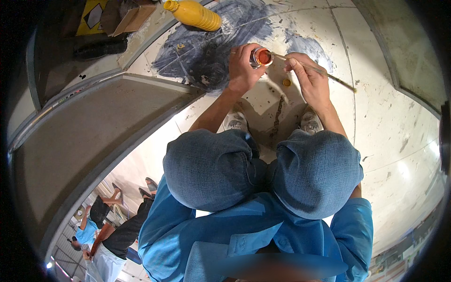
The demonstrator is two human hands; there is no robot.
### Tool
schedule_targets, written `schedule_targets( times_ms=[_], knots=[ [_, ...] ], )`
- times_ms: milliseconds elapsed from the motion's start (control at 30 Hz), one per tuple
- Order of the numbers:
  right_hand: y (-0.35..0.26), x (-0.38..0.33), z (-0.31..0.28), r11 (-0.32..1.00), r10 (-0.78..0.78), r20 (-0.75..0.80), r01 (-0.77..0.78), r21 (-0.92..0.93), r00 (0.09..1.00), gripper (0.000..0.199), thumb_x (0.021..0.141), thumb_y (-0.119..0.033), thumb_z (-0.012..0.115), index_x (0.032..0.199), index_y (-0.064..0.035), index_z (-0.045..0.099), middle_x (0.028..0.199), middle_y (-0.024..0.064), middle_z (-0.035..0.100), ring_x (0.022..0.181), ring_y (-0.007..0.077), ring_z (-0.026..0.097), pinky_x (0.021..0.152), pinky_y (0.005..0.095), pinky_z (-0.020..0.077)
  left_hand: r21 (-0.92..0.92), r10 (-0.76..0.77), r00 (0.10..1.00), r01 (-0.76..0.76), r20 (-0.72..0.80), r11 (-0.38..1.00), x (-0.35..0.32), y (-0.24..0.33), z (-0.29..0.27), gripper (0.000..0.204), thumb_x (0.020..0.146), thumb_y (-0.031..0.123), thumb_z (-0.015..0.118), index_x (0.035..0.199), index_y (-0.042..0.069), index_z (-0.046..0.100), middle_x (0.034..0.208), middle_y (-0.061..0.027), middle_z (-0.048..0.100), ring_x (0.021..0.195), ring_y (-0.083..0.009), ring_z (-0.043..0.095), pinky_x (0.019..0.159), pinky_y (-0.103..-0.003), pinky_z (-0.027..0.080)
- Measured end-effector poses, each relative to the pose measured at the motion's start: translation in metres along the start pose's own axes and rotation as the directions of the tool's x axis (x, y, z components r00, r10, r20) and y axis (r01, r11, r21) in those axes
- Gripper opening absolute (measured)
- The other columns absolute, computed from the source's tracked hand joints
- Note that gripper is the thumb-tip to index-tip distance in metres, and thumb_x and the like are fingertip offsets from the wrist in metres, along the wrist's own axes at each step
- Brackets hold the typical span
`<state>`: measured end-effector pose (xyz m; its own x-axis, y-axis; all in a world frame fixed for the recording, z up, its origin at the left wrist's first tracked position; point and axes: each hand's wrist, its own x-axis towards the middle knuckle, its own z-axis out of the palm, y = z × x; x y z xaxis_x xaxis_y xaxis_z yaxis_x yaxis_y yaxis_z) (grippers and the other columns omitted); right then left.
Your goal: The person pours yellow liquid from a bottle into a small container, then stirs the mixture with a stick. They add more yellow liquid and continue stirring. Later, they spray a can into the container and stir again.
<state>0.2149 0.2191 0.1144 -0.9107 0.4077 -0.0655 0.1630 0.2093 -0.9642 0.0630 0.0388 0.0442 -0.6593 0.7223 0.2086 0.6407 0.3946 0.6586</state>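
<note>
My left hand point(244, 67) is wrapped round a small open can point(257, 60) with orange-red paint point(264, 57) inside, its mouth facing up toward me. My right hand point(307, 79) pinches a long thin brush-like stick point(339, 82). One end of the stick reaches to the can's rim; the far end, out to the right, is darker and a little thicker. Whether that end has bristles I cannot tell for sure. Below the can, between my hands, a small round yellowish lid or cap point(286, 82) lies on the floor.
A yellow plastic bottle point(195, 16) lies on the floor beyond my left hand. Dark paint smears point(206, 51) cover the tiles there. A grey panel point(94, 127) stands left, with a torn cardboard box point(134, 21) behind. Other people point(101, 225) are at lower left.
</note>
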Motion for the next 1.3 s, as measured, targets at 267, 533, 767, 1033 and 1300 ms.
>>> schedule_targets(
  times_ms=[267,533,767,1033,1300],
  knots=[
    [0.008,0.002,-0.001,0.997,0.077,0.0,-0.077,0.002,0.997,0.033,0.111,-0.019,0.059,0.097,0.0071,0.074,0.11,0.0122,0.077,0.086,0.0242,0.073,0.078,0.0351,0.0554,-0.008,0.003,1.0,-0.003,0.024,1.0,-0.002,0.001,0.001,0.062,0.069,0.012,0.09,0.125,0.009,0.064,0.122,-0.0094,0.067,0.116,-0.0325,0.061,0.104,-0.047,0.045],
    [0.012,0.001,0.0,0.98,0.094,-0.018,-0.089,0.176,0.995,0.032,0.112,-0.019,0.059,0.099,0.0063,0.075,0.108,0.0092,0.076,0.086,0.0192,0.072,0.077,0.0322,0.0545,-0.007,0.002,0.999,-0.002,0.033,1.0,-0.004,-0.001,0.002,0.064,0.07,0.012,0.091,0.127,0.008,0.063,0.122,-0.0099,0.067,0.117,-0.0332,0.061,0.104,-0.047,0.045],
    [0.013,-0.001,0.001,0.952,0.122,-0.017,-0.112,0.286,0.992,0.032,0.113,-0.019,0.058,0.104,0.007,0.074,0.106,0.0078,0.075,0.087,0.017,0.072,0.078,0.031,0.0546,-0.015,-0.002,1.0,0.002,-0.004,1.0,-0.004,-0.003,0.004,0.064,0.07,0.012,0.091,0.126,0.008,0.061,0.121,-0.0102,0.067,0.113,-0.0333,0.061,0.103,-0.048,0.044],
    [0.016,-0.005,-0.003,0.899,0.173,-0.116,-0.108,0.425,0.978,0.035,0.113,-0.019,0.059,0.114,0.0128,0.073,0.114,0.0132,0.074,0.092,0.02,0.076,0.086,0.0309,0.0583,-0.042,-0.012,1.0,0.011,-0.021,0.999,-0.001,-0.004,0.002,0.064,0.07,0.012,0.091,0.127,0.009,0.06,0.117,-0.0091,0.068,0.111,-0.0319,0.063,0.103,-0.047,0.042],
    [0.015,-0.012,-0.003,0.93,0.109,-0.178,-0.037,0.366,0.978,0.036,0.114,-0.021,0.058,0.119,0.012,0.071,0.107,0.0111,0.076,0.094,0.0202,0.075,0.087,0.0336,0.0581,-0.025,0.005,0.999,-0.006,-0.047,1.0,0.002,0.0,-0.001,0.065,0.068,0.01,0.091,0.125,0.009,0.061,0.116,-0.008,0.069,0.109,-0.0301,0.064,0.103,-0.046,0.041]
  ],
)
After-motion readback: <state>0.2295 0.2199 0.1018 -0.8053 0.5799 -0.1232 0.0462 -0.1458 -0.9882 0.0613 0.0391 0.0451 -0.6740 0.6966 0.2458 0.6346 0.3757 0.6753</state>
